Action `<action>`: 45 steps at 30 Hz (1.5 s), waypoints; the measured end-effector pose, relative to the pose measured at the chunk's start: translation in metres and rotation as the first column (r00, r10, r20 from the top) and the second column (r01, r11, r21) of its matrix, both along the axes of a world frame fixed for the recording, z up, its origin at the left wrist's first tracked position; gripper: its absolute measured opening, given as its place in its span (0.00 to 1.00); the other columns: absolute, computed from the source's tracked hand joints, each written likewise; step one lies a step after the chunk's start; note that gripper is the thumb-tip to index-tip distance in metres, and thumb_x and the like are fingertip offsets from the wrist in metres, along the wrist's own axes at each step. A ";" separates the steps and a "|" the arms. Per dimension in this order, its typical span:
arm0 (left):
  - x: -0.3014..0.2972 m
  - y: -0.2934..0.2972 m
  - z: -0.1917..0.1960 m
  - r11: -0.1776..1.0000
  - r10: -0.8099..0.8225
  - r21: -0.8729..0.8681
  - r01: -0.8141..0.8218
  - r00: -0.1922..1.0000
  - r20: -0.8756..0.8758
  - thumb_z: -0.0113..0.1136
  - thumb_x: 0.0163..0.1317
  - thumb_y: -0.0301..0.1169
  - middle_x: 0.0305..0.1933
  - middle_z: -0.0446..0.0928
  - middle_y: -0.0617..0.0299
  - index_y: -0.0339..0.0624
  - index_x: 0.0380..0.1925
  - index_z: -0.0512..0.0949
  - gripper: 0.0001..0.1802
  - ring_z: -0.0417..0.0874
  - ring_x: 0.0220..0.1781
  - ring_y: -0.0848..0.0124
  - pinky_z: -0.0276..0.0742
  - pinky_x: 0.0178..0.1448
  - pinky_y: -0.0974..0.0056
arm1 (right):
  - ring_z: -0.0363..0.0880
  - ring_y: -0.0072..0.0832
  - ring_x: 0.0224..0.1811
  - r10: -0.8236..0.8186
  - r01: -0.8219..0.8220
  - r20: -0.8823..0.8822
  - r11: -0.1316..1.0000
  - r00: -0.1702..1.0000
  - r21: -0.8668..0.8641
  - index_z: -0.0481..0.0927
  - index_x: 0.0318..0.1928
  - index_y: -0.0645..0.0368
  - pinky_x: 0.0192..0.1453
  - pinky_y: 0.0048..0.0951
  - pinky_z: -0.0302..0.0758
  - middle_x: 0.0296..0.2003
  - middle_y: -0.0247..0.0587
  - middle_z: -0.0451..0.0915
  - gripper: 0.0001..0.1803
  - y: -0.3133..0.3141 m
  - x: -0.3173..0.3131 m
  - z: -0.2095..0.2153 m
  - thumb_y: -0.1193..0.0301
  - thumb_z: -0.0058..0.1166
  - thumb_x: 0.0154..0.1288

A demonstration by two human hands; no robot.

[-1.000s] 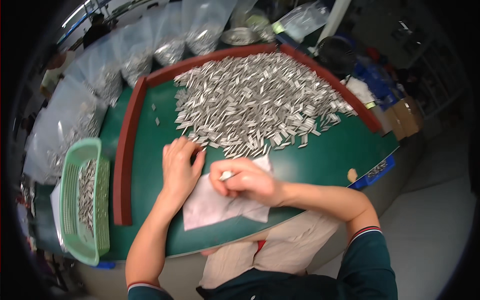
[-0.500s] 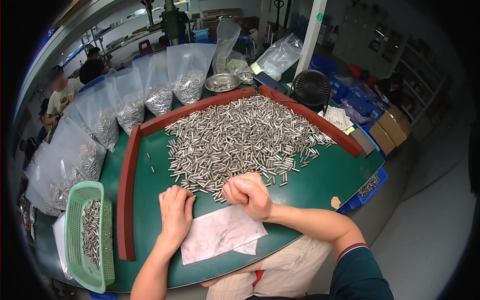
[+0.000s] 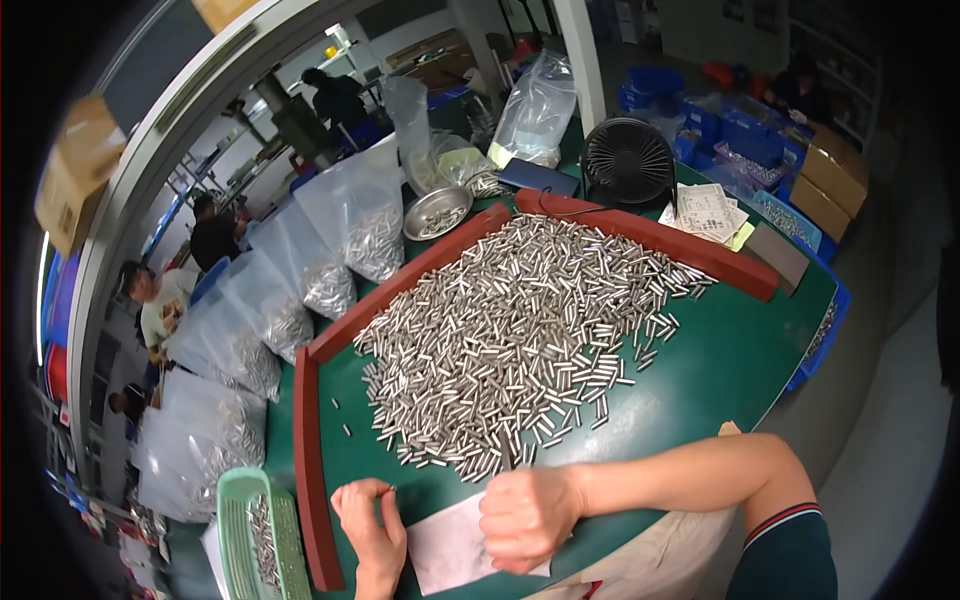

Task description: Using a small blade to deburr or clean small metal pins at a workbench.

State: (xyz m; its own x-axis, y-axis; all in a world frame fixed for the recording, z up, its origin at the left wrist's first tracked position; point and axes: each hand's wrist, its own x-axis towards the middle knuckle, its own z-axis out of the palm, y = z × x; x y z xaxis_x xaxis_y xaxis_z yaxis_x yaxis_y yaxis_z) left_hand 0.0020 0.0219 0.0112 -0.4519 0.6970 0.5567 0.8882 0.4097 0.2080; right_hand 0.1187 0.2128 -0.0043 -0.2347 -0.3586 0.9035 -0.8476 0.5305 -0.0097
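We see clear plastic bags of metal pins [image 3: 345, 235] lined along the green table's [image 3: 730, 350] far-left edge, with brown cardboard boxes [image 3: 835, 180] far right. Our left hand [image 3: 372, 522] pinches one small silvery metal pin [image 3: 392, 489] beside the white paper sheet [image 3: 447, 545]. Our right hand [image 3: 527, 517], closed in a fist, rests on that sheet, just below the heap of shiny cylindrical pins [image 3: 520, 345].

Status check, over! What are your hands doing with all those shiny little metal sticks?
Left hand pinching one small metal pin. Right hand fisted on white paper sheet. Pin heap ahead, nothing blocking.
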 end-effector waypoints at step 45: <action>0.008 -0.010 -0.016 0.970 -0.237 0.244 0.010 0.288 0.928 0.52 0.59 0.25 0.30 0.75 0.63 0.34 0.36 0.74 0.07 0.73 0.33 0.79 0.69 0.41 0.74 | 0.44 0.17 0.10 0.888 0.153 0.171 0.115 0.427 -0.982 0.55 0.12 0.54 0.15 0.22 0.43 0.08 0.28 0.52 0.18 -0.034 -0.028 0.018 0.67 0.31 0.59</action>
